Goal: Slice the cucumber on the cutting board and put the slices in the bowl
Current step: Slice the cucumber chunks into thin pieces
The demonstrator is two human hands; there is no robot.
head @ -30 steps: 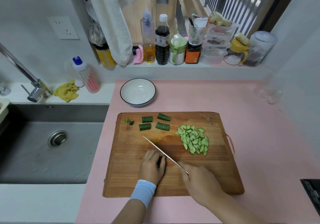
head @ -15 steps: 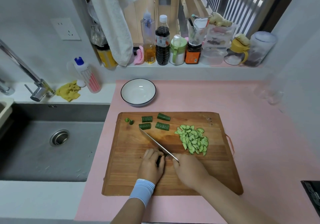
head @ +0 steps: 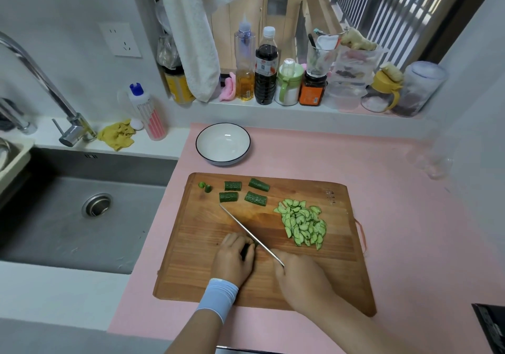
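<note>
Knife (head: pixel 246 230), gripped by right hand (head: pixel 300 280), neared left hand (head: pixel 232 260) clutching cucumber (head: pixel 247 251); slices (head: pixel 303 225) outside bowl (head: pixel 222 143).

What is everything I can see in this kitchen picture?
cutting board: 1, brown wood, on the pink counter
cucumber chunks: 4, dark green, board's far left
cucumber ends: 2, green, board's far-left corner
cucumber slices: one pile, pale green, right of the knife
bowl: 1, white with dark rim, beyond the board
knife: 1, silver blade, slanting across the board
sink: 1, grey, left of the counter
cloth: 1, yellow, behind the sink
bottles and jars: many, mixed colours, window sill
towel: 1, white, hanging above the sill
left hand: blue wristband, holds a dark cucumber piece, mostly hidden
right hand: grips the knife handle
</note>
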